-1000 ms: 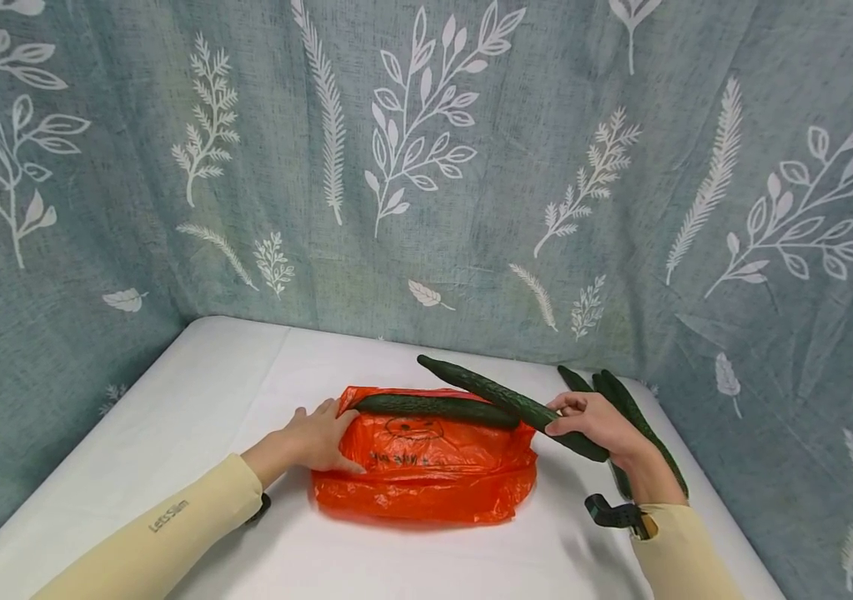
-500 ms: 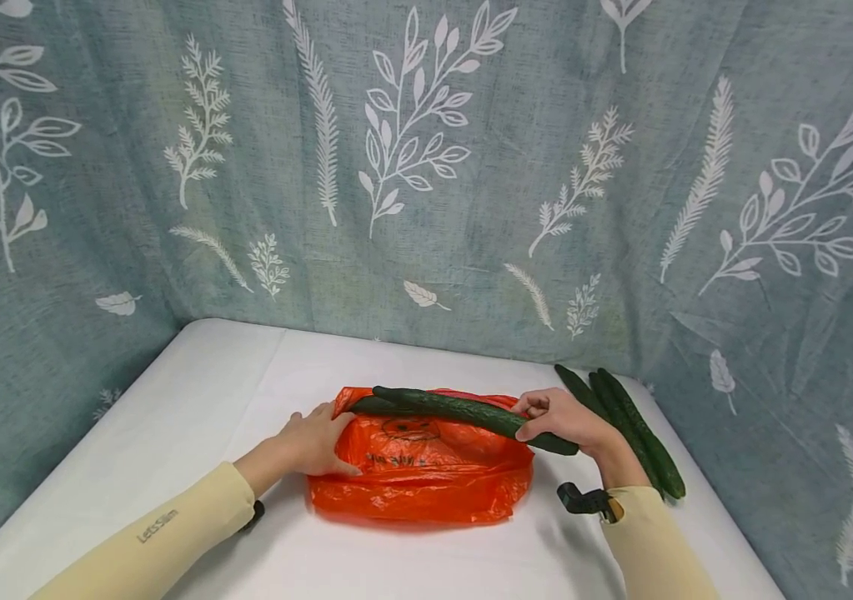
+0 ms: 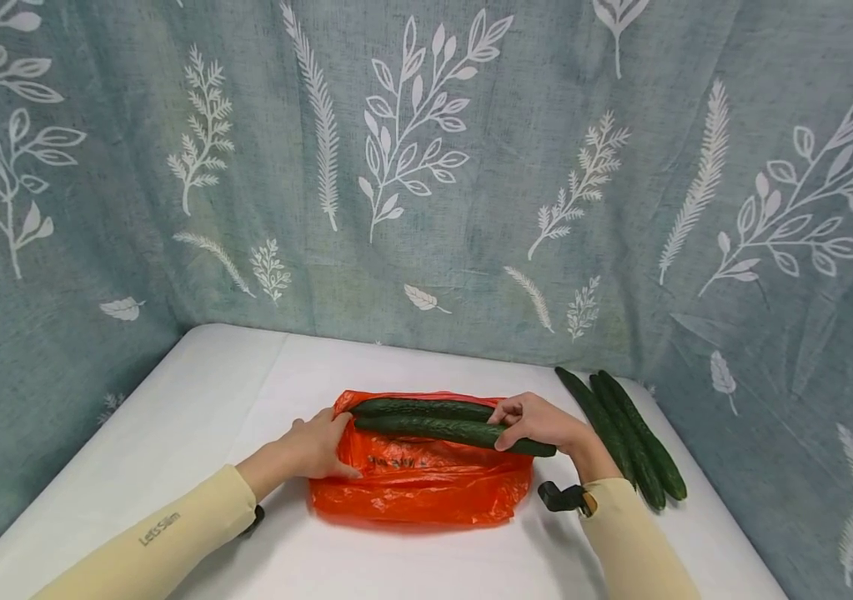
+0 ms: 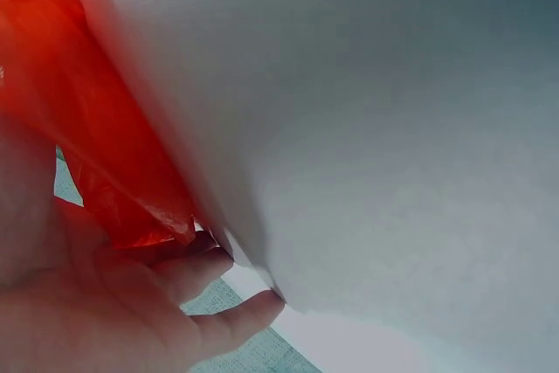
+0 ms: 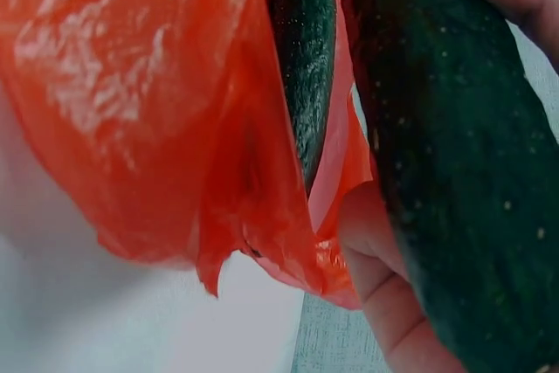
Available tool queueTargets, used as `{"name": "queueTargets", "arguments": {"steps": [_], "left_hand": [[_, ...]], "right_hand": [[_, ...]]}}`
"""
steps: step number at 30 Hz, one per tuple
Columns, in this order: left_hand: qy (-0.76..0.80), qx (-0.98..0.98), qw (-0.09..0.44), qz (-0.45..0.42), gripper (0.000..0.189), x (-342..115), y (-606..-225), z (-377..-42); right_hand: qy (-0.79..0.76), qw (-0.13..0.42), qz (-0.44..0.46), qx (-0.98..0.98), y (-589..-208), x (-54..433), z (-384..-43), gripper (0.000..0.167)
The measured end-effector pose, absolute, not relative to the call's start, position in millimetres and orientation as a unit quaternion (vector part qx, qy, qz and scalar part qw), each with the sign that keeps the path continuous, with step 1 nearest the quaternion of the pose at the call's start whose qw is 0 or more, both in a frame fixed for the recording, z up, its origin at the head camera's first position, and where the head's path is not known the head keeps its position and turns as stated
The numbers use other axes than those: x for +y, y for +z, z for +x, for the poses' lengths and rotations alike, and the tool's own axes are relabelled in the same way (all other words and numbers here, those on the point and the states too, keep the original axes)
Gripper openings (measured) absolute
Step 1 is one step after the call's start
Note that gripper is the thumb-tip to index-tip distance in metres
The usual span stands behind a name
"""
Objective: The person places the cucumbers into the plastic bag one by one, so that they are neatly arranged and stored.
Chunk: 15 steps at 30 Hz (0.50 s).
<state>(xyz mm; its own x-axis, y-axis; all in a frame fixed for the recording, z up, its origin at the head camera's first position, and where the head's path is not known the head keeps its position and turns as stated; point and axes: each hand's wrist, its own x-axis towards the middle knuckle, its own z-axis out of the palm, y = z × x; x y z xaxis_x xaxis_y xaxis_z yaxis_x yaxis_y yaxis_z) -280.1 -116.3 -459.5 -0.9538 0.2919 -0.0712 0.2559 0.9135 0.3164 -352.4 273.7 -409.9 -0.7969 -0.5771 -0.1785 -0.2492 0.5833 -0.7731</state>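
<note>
A red plastic bag (image 3: 426, 500) lies on the white table, its mouth along the far side. Across that mouth rests one cucumber (image 3: 426, 407). Just in front of it, my right hand (image 3: 534, 423) pinches a second cucumber (image 3: 434, 427) near its right end. The right wrist view shows the held cucumber (image 5: 463, 146) large between thumb and fingers, the other cucumber (image 5: 306, 58) inside the bag's opening. My left hand (image 3: 315, 446) rests spread against the bag's left end, thumb on the front. Its fingertips reach the table in the left wrist view.
Several cucumbers (image 3: 624, 433) lie side by side on the table (image 3: 246, 392) at the right, close to my right forearm. A patterned grey-green curtain (image 3: 426, 275) stands behind the table and along both sides.
My right hand has moved left with its cucumber, lowering it from a slant above the bag to lie in front of the other one at the mouth. The left hand has stayed in place.
</note>
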Motion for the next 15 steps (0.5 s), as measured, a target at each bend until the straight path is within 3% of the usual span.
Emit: {"name": "queueTargets", "arguments": {"steps": [15], "left_hand": [[0.159,0.976,0.061,0.136,0.106,-116,-459,-280]], "right_hand": [[-0.377,0.215,-0.253,0.865,-413,255,-361,0.026]]}}
